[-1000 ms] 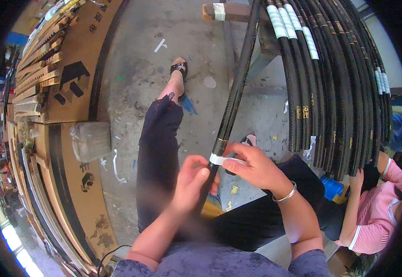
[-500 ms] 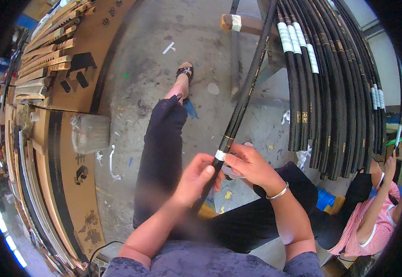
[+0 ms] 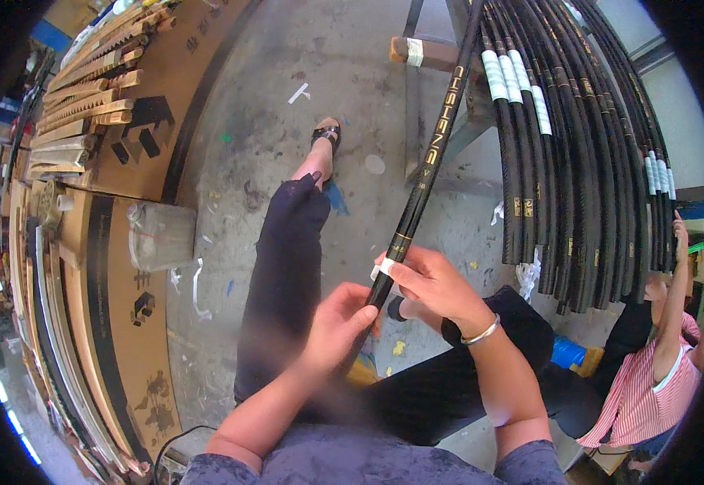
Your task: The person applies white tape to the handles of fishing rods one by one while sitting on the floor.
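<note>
gold-lettered black pole [image 3: 419, 194]: aslant, left of pole row [image 3: 578, 202] | left hand [image 3: 337, 325]: curled closed around pole | right hand [image 3: 430, 283]: thumb and fingers pinching white tape [image 3: 386, 266] against it

Gold lettering [image 3: 444, 117] on black rod [image 3: 411, 210]

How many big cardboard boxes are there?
2: in the picture, the upper-left cardboard box and the lower-left cardboard box, both printed in black. Others may be hidden.
</note>
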A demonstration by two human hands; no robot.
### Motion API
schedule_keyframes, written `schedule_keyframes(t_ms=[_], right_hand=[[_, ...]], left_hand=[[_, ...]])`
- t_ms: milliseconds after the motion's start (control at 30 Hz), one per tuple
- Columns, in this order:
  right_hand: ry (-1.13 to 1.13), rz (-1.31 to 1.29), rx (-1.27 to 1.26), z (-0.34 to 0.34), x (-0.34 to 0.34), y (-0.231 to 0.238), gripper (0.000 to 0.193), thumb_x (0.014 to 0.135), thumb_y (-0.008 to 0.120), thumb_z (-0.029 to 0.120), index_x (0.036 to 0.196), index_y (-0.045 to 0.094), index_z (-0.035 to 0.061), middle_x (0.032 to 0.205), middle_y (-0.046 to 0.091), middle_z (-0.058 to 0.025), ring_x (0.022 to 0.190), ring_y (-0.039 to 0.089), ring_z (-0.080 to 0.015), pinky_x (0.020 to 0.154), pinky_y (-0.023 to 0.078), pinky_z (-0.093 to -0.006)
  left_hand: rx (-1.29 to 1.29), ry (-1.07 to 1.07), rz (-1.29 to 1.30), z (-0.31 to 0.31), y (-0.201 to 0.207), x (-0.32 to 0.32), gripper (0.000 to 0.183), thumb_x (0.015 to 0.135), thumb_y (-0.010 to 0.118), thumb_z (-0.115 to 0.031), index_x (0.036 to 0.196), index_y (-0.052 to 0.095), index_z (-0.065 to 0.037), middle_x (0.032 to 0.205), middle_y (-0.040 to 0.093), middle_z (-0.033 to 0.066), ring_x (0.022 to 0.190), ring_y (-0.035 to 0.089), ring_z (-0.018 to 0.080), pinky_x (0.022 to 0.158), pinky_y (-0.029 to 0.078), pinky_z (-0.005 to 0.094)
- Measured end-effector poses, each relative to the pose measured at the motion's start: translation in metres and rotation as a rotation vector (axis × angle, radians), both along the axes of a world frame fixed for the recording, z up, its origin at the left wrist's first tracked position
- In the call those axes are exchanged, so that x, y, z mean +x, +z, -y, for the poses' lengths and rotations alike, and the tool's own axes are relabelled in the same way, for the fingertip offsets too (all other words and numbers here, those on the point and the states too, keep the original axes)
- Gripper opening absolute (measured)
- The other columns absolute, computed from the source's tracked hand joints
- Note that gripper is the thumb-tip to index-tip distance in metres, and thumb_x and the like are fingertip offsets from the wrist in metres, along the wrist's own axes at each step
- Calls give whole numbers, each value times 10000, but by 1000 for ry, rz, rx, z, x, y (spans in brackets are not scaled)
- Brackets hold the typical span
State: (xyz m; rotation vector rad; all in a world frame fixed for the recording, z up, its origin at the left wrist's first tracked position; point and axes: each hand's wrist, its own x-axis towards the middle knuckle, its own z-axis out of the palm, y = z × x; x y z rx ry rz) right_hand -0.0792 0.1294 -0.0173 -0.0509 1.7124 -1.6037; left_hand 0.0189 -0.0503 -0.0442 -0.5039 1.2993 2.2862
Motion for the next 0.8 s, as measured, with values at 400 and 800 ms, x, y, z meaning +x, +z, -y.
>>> schedule_keyframes(t_ms=[400,800], right_hand=[[-81,7,-23,-3,-5,-2,248,969,569,247,1063,624,25,716,490,64,574,385,-24,498,301,-200],[-7,-65,25,-11,-16,-4,306,976,548,268,1142,622,22,733,518,41,585,416,-42,511,341,-200]], left_hand=[[-110,38,-15,-17,16,-3,406,823,695,-74,1186,534,8,884,604,37,714,579,120,680,499,262],[-169,29,-6,-23,17,-13,260,872,665,-109,1095,589,2,858,627,47,694,585,134,668,491,268]])
